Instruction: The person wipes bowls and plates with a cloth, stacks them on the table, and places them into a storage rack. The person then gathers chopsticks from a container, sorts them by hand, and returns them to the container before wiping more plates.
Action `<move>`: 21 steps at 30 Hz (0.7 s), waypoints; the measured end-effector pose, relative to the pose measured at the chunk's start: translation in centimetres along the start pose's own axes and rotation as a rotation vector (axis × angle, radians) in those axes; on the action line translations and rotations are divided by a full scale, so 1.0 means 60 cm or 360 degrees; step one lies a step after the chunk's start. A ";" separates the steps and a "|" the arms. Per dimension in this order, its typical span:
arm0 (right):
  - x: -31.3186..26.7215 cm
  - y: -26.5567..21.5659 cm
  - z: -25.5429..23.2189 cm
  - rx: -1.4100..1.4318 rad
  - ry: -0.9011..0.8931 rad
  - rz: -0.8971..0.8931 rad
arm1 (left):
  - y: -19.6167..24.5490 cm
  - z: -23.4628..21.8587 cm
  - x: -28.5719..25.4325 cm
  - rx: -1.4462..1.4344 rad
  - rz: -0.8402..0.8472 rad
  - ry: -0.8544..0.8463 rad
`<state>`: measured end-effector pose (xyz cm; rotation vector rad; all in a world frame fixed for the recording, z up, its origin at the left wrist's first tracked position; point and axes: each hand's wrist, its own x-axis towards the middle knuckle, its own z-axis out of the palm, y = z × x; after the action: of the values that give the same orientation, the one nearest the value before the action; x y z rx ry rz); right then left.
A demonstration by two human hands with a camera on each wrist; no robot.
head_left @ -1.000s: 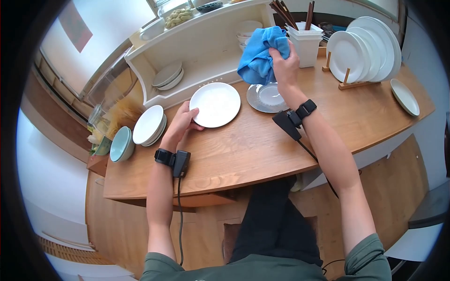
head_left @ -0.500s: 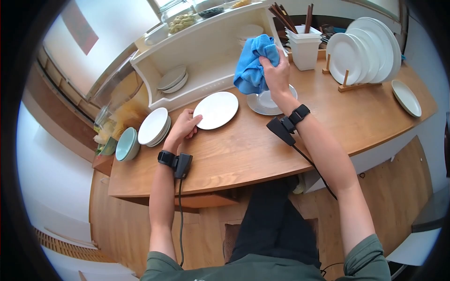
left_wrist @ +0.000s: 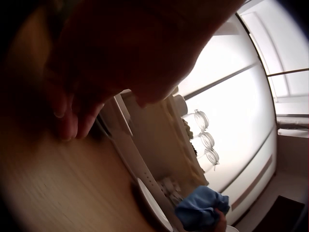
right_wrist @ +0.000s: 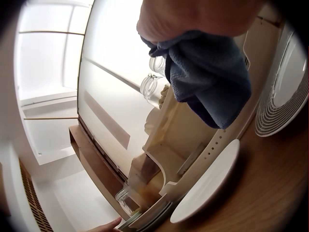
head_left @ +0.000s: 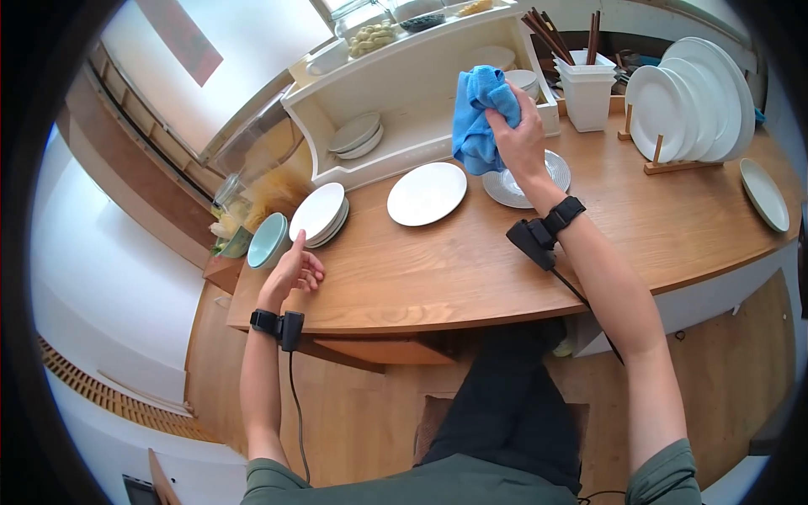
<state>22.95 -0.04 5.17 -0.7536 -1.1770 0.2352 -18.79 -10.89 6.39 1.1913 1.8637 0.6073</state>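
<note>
My right hand [head_left: 523,139] grips a crumpled blue cloth [head_left: 480,126], held up over a grey-rimmed plate [head_left: 551,172]. In the right wrist view the cloth [right_wrist: 207,77] hangs below the hand. My left hand [head_left: 295,273], holding nothing, is beside a small stack of white plates [head_left: 318,212], its thumb near the stack's front rim and its fingers loosely bent over the wood. Between the hands a white plate [head_left: 427,194] lies flat on the table. Left of the stack stand nested pale green bowls [head_left: 268,240].
A white shelf [head_left: 421,118] holding dishes stands along the back, with jars on top. To the right are a white chopstick holder [head_left: 587,94], a wooden rack [head_left: 682,167] of upright white plates, and an oval dish [head_left: 764,195] near the table's right edge.
My left hand has let go of the white plate, now flat on the table, and has moved left to the plate stack. The right hand still holds the cloth up. The head view has shifted.
</note>
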 end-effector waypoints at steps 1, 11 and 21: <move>0.000 0.001 0.000 -0.0002 0.0005 0.0003 | -0.011 -0.017 0.011 -0.0025 -0.0136 -0.0011; 0.008 0.009 -0.011 -0.0161 0.0132 -0.0008 | -0.020 -0.070 0.087 0.0081 -0.0318 0.0047; 0.015 0.018 -0.017 -0.0167 0.0183 -0.0013 | -0.026 -0.069 0.082 -0.0135 -0.0012 0.0158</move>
<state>24.41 0.81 4.95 -0.8432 -1.0891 0.1222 -24.08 -7.02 5.64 1.1165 1.9046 0.7460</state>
